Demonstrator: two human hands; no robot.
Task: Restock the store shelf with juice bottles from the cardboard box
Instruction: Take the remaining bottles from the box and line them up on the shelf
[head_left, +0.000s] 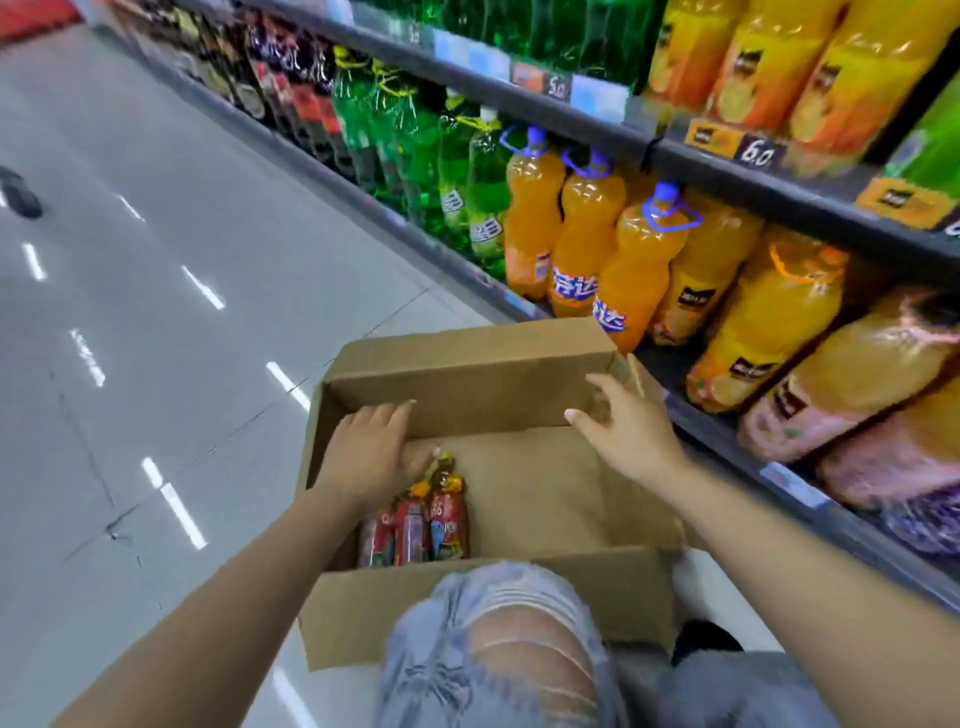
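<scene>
single head view: we look steeply down from above the open cardboard box (467, 364) on the floor (156, 312), close in, tilted frame; store shelf (779, 208) runs along our right, aisle stretching up-left.

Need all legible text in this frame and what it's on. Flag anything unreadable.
"6.0": dark price tag on the upper shelf rail.
"5.0": price tag further left on the same rail, faint.
Blue labels on the orange soda bottles: large white characters, too warped to read surely.
Dark labels on the juice bottles: blurred.
Red labels on the bottles in the box: blurred.
Other rail tags: unreadable.
</scene>
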